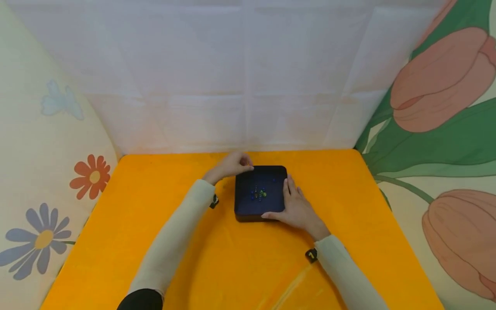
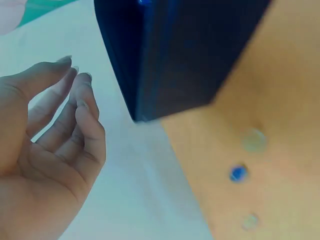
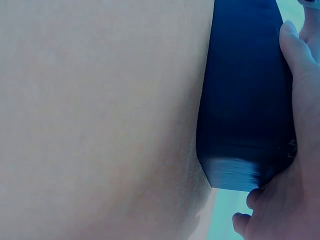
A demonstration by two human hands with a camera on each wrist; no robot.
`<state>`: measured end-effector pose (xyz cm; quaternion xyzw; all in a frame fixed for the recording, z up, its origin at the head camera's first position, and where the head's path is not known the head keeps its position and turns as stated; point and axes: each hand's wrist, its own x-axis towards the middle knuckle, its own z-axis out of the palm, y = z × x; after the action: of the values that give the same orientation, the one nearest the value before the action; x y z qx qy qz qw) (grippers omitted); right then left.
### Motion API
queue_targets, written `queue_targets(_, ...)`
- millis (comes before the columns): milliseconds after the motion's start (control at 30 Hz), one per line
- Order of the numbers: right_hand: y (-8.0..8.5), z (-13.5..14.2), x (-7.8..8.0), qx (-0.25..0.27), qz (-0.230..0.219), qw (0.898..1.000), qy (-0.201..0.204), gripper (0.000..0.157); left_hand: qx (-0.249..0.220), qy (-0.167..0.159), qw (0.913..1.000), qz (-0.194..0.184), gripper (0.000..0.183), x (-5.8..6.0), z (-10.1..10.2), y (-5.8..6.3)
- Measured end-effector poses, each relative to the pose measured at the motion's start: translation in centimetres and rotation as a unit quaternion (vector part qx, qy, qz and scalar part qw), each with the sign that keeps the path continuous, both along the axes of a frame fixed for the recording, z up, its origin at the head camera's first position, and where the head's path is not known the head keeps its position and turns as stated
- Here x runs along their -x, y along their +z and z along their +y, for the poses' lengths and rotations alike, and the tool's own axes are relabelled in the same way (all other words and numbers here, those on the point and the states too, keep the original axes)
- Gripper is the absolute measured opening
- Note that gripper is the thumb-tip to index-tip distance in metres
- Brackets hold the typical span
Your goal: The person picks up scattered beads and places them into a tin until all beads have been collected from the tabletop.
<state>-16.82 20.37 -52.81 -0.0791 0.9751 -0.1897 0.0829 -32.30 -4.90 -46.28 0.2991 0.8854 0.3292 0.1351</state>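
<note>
A square dark tray (image 1: 246,181) with raised walls sits on the orange cloth, several small blue, green and clear marbles (image 1: 258,194) gathered on its floor. My right hand (image 1: 300,209) holds its near right corner, thumb along the front wall and fingers on the right side. At the far left corner is my left hand (image 1: 234,163), its thumb close to the rim in the head view. In the left wrist view its fingers (image 2: 90,120) bend loosely toward the thumb, and nothing shows between them.
A blue marble (image 2: 238,173), a pale green one (image 2: 254,140) and a clear one (image 2: 250,221) lie on the cloth outside the tray. A white sheet (image 1: 248,86) hangs behind the orange table (image 1: 248,262), and floral sheets (image 1: 445,163) stand on both sides.
</note>
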Motion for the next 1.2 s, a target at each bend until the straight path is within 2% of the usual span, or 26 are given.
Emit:
queue_targets(133,-0.1,0.1,0.1,0.003,-0.008,1.000,-0.003,0.145,0.003,0.015,0.9998,-0.012,0.020,-0.4,-2.3,-0.5)
queue_targets(333,0.2,0.1,-0.2,0.009,-0.014,1.000,-0.006,0.145,-0.002,0.043,0.9985,-0.033,0.026,-0.3,-5.9,-1.5)
queue_targets(633,0.2,0.0,-0.4,0.014,-0.010,1.000,-0.004,0.144,0.018,0.126,0.9915,-0.026,0.031,-0.5,-10.2,-3.9)
queue_targets(933,0.1,-0.1,-0.4,0.018,-0.007,1.000,-0.004,0.144,0.019,0.176,0.9832,-0.044,0.038,-0.8,-13.0,-5.8)
queue_targets(1067,0.1,-0.1,-0.3,0.023,-0.006,1.000,-0.007,0.144,0.009,0.197,0.9794,-0.043,0.041,-0.8,-13.6,-6.3)
queue_targets(1200,0.1,-0.1,-0.3,0.025,-0.002,1.000,-0.005,0.145,0.009,0.204,0.9783,-0.036,0.043,-0.6,-13.9,-6.8)
